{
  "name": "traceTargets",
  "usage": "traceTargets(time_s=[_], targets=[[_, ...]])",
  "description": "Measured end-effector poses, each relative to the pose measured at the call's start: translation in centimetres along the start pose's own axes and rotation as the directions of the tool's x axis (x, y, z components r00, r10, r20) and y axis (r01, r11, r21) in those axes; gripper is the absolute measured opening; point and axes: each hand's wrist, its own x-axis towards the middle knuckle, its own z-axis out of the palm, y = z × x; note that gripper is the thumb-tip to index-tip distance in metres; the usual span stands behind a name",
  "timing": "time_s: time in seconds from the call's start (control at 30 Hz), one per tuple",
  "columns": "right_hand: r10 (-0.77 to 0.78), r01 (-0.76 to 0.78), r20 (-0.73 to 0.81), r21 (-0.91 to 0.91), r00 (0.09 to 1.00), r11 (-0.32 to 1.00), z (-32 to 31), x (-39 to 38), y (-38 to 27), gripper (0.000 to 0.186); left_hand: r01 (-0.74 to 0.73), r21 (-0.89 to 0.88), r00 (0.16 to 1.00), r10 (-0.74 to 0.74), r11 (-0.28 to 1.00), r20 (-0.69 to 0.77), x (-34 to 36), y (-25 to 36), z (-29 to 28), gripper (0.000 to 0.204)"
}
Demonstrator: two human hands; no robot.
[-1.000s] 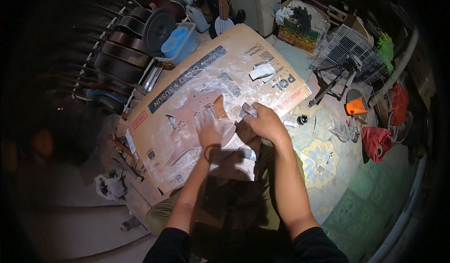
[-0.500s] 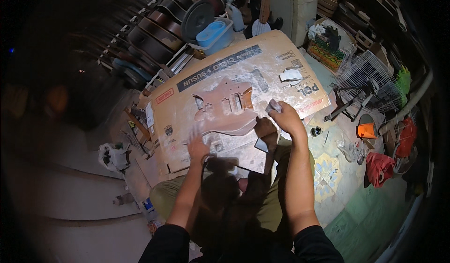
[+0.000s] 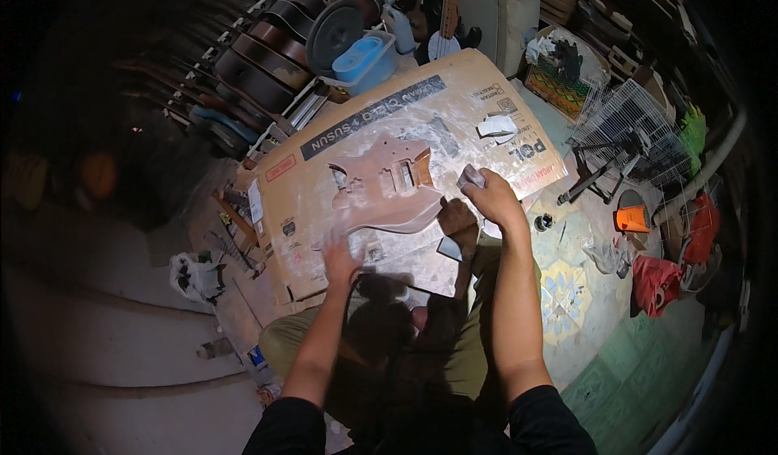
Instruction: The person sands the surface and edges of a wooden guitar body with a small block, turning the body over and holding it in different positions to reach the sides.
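An unfinished electric guitar body (image 3: 389,208), brown and dusty, with cut-out cavities, lies flat on a large cardboard sheet (image 3: 300,204). My left hand (image 3: 340,259) is at its near left edge, fingers stretched out but blurred; I see nothing in it. Beyond the body's right end, my right hand (image 3: 498,201) is closed around a small grey-brown sanding block (image 3: 470,177), lifted off the guitar body. The shadow of my head and arms falls across the near part of the cardboard and my lap.
Folded white paper (image 3: 497,127) lies at the cardboard's far right. Several guitars (image 3: 259,74) line the back left, beside a clear tub (image 3: 379,66) holding a blue container. On the right are a wire cage (image 3: 624,115), a black stand (image 3: 604,167), an orange cup (image 3: 632,219) and a red bag (image 3: 655,283).
The whole view has shifted slightly. My left hand stays blurred by the guitar body's near left edge; my right hand still holds the sanding block in nearly the same place.
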Motion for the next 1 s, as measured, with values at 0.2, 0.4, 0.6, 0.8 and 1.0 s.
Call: traceTargets(time_s=[0.2, 0.4, 0.6, 0.8, 1.0], targets=[[-0.012, 0.013, -0.011, 0.010, 1.000, 1.000, -0.8, 0.0, 0.0, 0.043, -0.272, -0.130, 0.957, 0.282, 0.954, 0.070, 3.0, 10.6, 0.5, 0.084], [-0.010, 0.012, -0.046, 0.044, 0.999, 0.999, -1.5, -0.4, -0.2, 0.042, -0.284, -0.105, 0.957, 0.289, 0.953, 0.033, 6.0, 15.3, 0.5, 0.091], [-0.019, 0.021, -0.050, 0.028, 0.999, 0.999, -2.1, -0.1, -0.3, 0.042, -0.265, -0.182, 0.955, 0.284, 0.947, 0.086, 7.1, 15.0, -0.2, 0.100], [-0.018, 0.020, -0.033, 0.037, 0.999, 0.999, -2.2, -0.4, 0.1, 0.043, -0.393, -0.180, 0.915, 0.403, 0.902, 0.021, 5.4, 12.7, 0.7, 0.087], [-0.009, 0.010, -0.038, 0.033, 0.999, 0.999, -2.3, -0.3, -0.3, 0.044, -0.389, -0.041, 0.919, 0.385, 0.920, -0.087, -0.3, 11.6, 2.6, 0.070]])
